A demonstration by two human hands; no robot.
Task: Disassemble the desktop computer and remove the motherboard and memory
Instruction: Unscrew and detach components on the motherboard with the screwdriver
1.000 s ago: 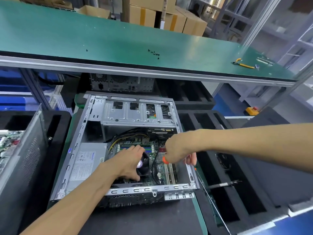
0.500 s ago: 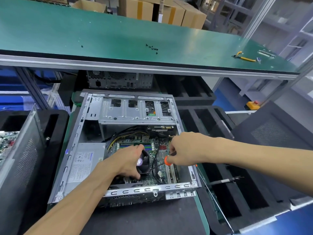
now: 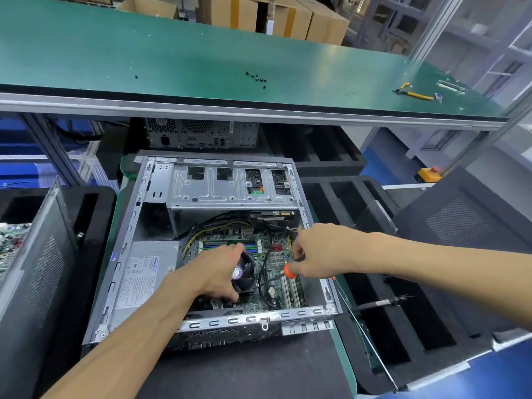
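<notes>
Inside the open desktop case (image 3: 161,254), the green motherboard (image 3: 273,266) lies flat on the case floor, with the memory sticks (image 3: 230,246) seated in their slots along its far edge. The left hand (image 3: 213,276) rests on the black CPU fan (image 3: 244,273) at the middle of the board, its grip curled over the fan's near and left sides; whether the fingers truly clamp it cannot be told. Just to the right of that grip, the right hand (image 3: 319,251) pinches a screwdriver (image 3: 289,270) with an orange collar, its fingers closed round the handle and its tip pointed down at the board near the white expansion slots (image 3: 290,292). A black cable (image 3: 263,272) loops over the board between the two hands.

Left of the left grip, still within the case, sits the grey power supply (image 3: 144,277), and yellow and black wires (image 3: 213,226) run from it toward the board's far edge. Beyond both hands a silver drive cage (image 3: 230,188) spans the far end of the case.

Farther out, right of the right grip, black foam trays (image 3: 403,326) hold slotted compartments. Another case (image 3: 31,254) stands at the left with a board showing in it. Behind, on the green bench (image 3: 201,53), lie small black screws (image 3: 256,79) and yellow-handled pliers (image 3: 414,93).
</notes>
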